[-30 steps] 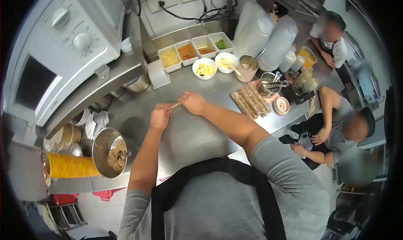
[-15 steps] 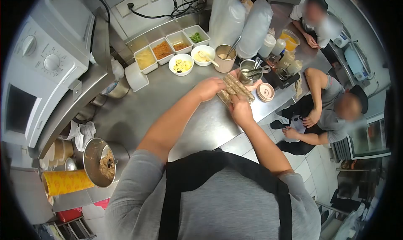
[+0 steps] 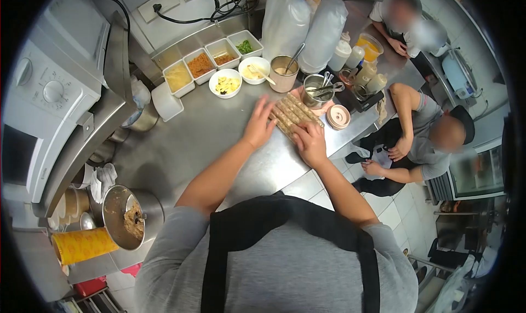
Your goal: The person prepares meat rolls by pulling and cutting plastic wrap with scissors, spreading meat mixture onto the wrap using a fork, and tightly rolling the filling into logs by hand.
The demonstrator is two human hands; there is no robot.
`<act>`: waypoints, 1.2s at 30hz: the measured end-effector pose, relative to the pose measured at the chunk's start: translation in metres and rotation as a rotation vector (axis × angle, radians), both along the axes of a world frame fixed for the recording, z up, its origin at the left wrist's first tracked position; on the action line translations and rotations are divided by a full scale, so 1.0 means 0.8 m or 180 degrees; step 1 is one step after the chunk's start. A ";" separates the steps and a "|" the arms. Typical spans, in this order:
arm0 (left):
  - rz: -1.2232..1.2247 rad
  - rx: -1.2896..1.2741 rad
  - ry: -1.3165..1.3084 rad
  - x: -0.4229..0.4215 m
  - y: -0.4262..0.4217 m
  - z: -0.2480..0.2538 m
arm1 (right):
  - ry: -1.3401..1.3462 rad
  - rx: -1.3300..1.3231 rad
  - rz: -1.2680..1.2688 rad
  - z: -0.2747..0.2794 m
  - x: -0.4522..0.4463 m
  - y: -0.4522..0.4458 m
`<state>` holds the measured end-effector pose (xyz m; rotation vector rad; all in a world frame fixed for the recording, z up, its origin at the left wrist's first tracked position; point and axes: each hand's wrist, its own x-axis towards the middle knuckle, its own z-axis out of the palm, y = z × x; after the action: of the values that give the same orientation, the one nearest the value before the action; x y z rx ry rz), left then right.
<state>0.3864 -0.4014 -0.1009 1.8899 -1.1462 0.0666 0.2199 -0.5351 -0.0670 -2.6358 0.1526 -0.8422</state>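
Several long, beige speckled rolls [image 3: 293,111], apparently in clear plastic, lie side by side on the steel counter. My left hand [image 3: 259,125] is at their left end with its fingers apart; some fingertips are blurred and close to the rolls. Fingers of my right hand [image 3: 310,143] curl over the near right end of the rolls and grip it. Just behind the rolls stands a metal container [image 3: 318,96] with utensils in it, on something pink. A round pinkish lid or dish [image 3: 338,117] sits to their right.
White tubs [image 3: 200,66] of toppings line the back, with two white bowls [image 3: 225,84] before them. A cup [image 3: 283,77] with a spoon and squeeze bottles [image 3: 341,53] stand further right. A metal pot [image 3: 118,217] is at lower left. Two co-workers [image 3: 433,154] are at right.
The rolls now lie flatter and more spread out on the counter. My left hand has loosened from them and drawn back slightly, fingers spreading. My right hand stays on their near end.
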 end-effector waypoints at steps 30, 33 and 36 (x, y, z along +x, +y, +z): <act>0.0991 0.0152 0.0979 -0.018 -0.068 -0.012 | 0.0534 -0.0689 0.0709 -0.021 0.004 -0.056; 0.0690 0.0280 0.1556 -0.004 -0.062 -0.002 | 0.0548 -0.0665 0.0697 -0.022 0.003 -0.058; 0.0348 -0.0251 0.2293 -0.002 -0.046 0.020 | 0.0499 -0.0455 0.0773 -0.015 0.003 -0.056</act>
<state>0.3846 -0.4385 -0.0849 1.6858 -0.5371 -0.4666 0.2220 -0.5802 -0.0791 -2.7789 -0.1914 -0.5853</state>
